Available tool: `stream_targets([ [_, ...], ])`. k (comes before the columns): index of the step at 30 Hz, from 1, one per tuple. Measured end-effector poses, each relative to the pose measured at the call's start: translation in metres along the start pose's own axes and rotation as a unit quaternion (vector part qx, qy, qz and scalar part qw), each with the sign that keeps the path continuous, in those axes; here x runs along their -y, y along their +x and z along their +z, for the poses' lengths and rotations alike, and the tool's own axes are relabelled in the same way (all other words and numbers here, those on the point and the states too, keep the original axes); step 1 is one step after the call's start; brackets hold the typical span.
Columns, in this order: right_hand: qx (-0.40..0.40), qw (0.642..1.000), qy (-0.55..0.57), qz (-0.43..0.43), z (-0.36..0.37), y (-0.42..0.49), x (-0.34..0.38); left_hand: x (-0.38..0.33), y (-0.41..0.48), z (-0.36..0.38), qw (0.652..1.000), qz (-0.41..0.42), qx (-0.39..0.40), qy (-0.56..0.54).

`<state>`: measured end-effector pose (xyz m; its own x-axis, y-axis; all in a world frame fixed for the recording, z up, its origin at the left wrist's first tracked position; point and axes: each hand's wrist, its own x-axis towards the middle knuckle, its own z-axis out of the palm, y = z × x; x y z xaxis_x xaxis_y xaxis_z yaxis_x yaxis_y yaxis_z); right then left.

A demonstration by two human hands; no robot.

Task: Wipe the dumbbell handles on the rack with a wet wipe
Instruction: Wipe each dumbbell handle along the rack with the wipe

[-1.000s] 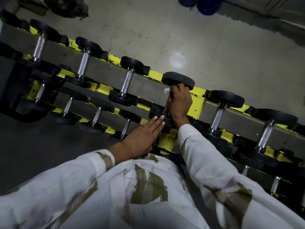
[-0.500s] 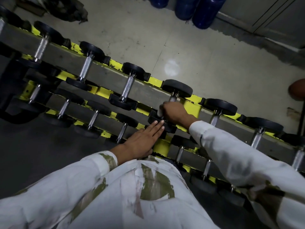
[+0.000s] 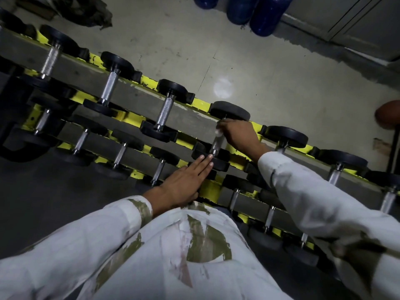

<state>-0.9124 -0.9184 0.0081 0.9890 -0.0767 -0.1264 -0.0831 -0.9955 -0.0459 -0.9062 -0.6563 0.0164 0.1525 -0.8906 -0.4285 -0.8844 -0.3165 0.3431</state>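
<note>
A yellow and grey rack (image 3: 134,93) runs diagonally with black dumbbells on two tiers. My right hand (image 3: 239,135) grips the upper end of one dumbbell's metal handle (image 3: 216,144) on the top tier, with a small white wet wipe (image 3: 218,132) pinched against it. Only a scrap of the wipe shows by my fingers. My left hand (image 3: 184,182) lies flat with straight fingers on the near black head (image 3: 220,164) of that same dumbbell.
More dumbbells line the rack to both sides, such as one with a knurled handle (image 3: 164,111) just left. Blue water jugs (image 3: 266,14) stand on the concrete floor beyond the rack. A brown ball (image 3: 388,114) sits at the right edge.
My right hand has slid from the lower part of the handle up toward the far head, uncovering the lower metal. My left hand has stayed put. The view shifted slightly.
</note>
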Motion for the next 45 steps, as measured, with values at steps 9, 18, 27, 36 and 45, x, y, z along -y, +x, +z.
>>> stream_targets([
  [9, -0.012, 0.997, -0.032, -0.064, 0.009, -0.011, 0.003, -0.003, 0.000, 0.000, 1.000, -0.006, 0.001, 0.010],
  [18, -0.073, 0.991, 0.114, 0.025, 0.029, -0.027, 0.004, -0.008, -0.001, -0.006, 1.000, -0.015, 0.002, -0.004],
  [27, -0.148, 0.667, 0.563, 0.465, 0.063, -0.013, 0.039, -0.016, -0.004, -0.012, 1.000, -0.024, 0.013, 0.012],
  [36, -0.064, 0.296, 0.843, 0.445, 0.061, 0.026, 0.006, -0.015, -0.004, -0.014, 0.999, -0.025, 0.026, 0.020],
  [45, -0.155, 0.554, 0.610, 0.545, 0.078, 0.009, 0.029, -0.003, -0.002, -0.010, 0.998, 0.003, 0.032, 0.052],
])
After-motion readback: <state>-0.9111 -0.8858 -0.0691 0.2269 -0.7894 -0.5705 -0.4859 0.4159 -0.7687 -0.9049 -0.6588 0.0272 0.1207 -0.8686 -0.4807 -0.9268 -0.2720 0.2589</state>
